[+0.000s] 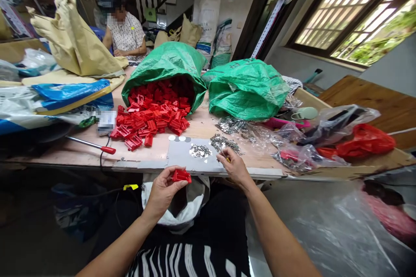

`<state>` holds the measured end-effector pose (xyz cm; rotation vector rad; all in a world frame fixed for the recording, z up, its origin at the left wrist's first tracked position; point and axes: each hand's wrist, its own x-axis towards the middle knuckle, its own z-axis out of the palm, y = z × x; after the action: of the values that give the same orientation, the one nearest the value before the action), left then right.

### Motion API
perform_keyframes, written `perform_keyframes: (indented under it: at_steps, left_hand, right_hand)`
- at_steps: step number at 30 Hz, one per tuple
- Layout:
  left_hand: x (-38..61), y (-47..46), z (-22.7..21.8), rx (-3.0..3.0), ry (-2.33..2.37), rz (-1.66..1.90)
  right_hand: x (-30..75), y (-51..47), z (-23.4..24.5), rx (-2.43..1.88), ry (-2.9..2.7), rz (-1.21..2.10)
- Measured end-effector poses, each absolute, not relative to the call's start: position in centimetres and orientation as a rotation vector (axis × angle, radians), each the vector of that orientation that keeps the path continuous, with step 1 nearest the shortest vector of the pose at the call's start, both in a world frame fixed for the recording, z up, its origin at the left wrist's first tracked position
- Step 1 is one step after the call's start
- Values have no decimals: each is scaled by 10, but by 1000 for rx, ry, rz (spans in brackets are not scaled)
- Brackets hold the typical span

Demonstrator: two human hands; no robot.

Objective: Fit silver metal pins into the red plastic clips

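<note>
Held in the fingers of my left hand [164, 188] is a red plastic housing [181, 176], just in front of the table edge and over the open mouth of a white sack [190, 218]. My right hand [234, 166] is closed on a slim tool [228, 159] with some yellow on it; its exact kind is hard to make out. That hand is beside a pile of small dark metal pieces [224, 143]. Bright flat metal pieces [200, 151] lie on a grey sheet [177, 160]. Many more red housings [146, 121] spill from a green sack [162, 62].
A second green sack [247, 86] stands to the right, near clear plastic bags [292, 147] and a red bag [360, 143]. A red-tipped metal lever [92, 144] sticks out at left. Beyond the table a person [126, 34] sits working.
</note>
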<state>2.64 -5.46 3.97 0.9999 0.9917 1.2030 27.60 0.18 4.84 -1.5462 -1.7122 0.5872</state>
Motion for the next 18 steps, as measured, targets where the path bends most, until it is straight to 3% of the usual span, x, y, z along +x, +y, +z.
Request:
perform_keyframes:
  at_steps: [7,18]
  left_hand:
    - [30,-56,40,1344,1161,1298]
    - [31,-56,41,1494,1215,1355]
  right_hand:
    - [223,-30,70,-1282,-1654,1062]
    - [191,-44,64,-1254,-1882,500]
